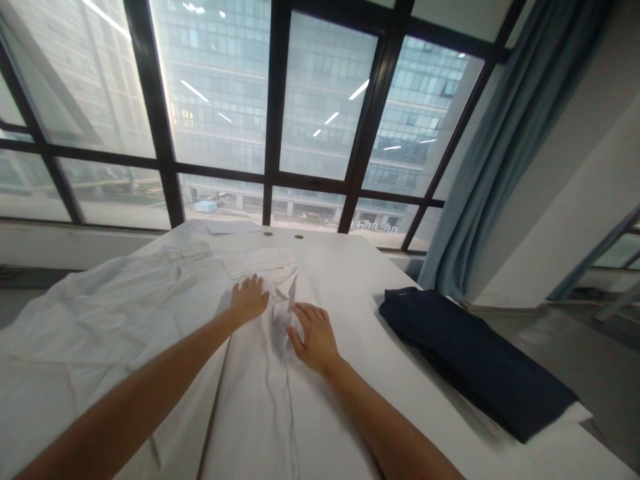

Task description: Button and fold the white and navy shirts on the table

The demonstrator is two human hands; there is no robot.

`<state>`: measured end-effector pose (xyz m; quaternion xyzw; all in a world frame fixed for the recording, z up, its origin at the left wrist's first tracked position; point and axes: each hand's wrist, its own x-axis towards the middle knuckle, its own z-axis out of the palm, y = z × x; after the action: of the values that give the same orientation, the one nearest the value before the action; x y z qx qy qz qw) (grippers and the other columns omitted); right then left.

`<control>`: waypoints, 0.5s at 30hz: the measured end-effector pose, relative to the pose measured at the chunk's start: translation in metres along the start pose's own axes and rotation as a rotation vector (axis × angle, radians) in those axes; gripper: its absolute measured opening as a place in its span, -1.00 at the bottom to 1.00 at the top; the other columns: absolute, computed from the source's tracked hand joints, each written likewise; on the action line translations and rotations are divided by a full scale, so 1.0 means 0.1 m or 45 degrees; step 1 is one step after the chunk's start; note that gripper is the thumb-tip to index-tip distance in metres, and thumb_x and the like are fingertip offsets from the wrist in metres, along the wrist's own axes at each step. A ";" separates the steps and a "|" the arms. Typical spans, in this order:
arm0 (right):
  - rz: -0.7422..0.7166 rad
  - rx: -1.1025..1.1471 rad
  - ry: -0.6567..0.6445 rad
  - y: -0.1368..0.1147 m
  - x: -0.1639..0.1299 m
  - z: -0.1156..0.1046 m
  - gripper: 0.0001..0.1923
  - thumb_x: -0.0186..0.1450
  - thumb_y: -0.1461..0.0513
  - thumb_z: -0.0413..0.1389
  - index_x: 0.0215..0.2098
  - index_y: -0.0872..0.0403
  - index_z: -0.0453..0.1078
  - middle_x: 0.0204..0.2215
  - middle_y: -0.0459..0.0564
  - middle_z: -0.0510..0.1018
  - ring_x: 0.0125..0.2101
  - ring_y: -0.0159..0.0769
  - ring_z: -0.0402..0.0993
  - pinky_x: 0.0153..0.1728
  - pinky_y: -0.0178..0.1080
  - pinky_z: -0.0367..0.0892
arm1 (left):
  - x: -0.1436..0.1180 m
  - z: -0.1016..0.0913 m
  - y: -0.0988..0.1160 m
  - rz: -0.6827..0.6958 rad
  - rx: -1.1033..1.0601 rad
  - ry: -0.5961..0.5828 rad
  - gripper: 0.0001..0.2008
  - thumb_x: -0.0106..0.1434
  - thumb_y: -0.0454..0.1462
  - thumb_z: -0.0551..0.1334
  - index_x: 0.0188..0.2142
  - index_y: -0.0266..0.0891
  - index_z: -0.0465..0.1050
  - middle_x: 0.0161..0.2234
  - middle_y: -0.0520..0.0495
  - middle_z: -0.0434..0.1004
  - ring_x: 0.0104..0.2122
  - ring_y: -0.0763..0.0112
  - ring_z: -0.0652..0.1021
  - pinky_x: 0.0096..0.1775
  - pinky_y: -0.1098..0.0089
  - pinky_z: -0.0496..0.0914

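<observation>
A white shirt [260, 400] lies spread on the white table [350, 280], running from near me toward the window. My left hand [249, 298] rests flat on its upper part, fingers apart, pressing the cloth near the collar. My right hand [313, 337] sits just to the right, fingers bent and pinching a crumpled fold of the shirt [283, 310] between the two hands.
More white cloth [85, 320] is heaped over the table's left side. A folded dark navy garment [475, 360] lies at the right edge. Large windows [320, 113] stand beyond the far edge, with a blue curtain [505, 147] at the right.
</observation>
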<state>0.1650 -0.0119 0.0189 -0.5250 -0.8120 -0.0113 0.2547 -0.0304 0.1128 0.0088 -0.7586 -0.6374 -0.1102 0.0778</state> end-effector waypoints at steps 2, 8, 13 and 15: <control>0.063 -0.065 -0.090 0.15 0.01 0.03 -0.34 0.34 0.00 -0.05 0.29 0.17 0.10 0.28 0.19 0.15 0.29 -0.09 -0.04 0.26 0.03 -0.19 | -0.17 0.04 0.05 -0.049 -0.006 -0.155 -0.31 0.33 -0.01 -0.10 0.30 -0.43 0.04 0.33 -0.35 -0.03 0.29 -0.05 0.09 0.18 -0.08 0.06; 0.111 -0.127 -0.508 0.29 0.04 0.00 -0.12 0.24 -0.28 -0.14 0.31 0.11 0.09 0.32 0.19 0.06 0.28 0.05 -0.02 0.17 0.11 0.00 | -0.38 0.16 0.00 0.052 -0.064 -0.218 -0.23 0.35 0.07 -0.19 0.32 -0.50 -0.01 0.35 -0.36 -0.13 0.33 -0.01 -0.06 0.23 0.01 -0.01; 0.131 -0.254 -0.487 0.36 0.52 -0.11 -0.37 0.36 -0.15 -0.21 0.12 0.05 0.33 0.14 0.17 0.37 0.11 -0.04 0.28 0.08 0.00 0.16 | -0.32 0.12 -0.10 0.205 -0.115 -0.188 -0.34 0.39 0.00 -0.21 0.31 -0.37 0.06 0.34 -0.26 -0.05 0.33 0.11 0.01 0.23 0.10 0.04; 0.137 -0.284 -0.385 0.47 0.73 -0.02 -0.42 0.40 -0.03 -0.20 0.22 0.10 0.21 0.25 0.18 0.22 0.23 -0.09 0.11 0.16 -0.04 0.06 | -0.31 0.12 -0.16 0.214 -0.118 -0.170 -0.38 0.40 -0.03 -0.19 0.31 -0.34 0.06 0.34 -0.24 -0.05 0.33 0.14 0.01 0.23 0.09 0.04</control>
<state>0.1830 0.0709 0.0397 -0.5882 -0.8056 -0.0084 0.0702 -0.0500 0.0890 -0.0112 -0.8179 -0.5695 -0.0817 0.0090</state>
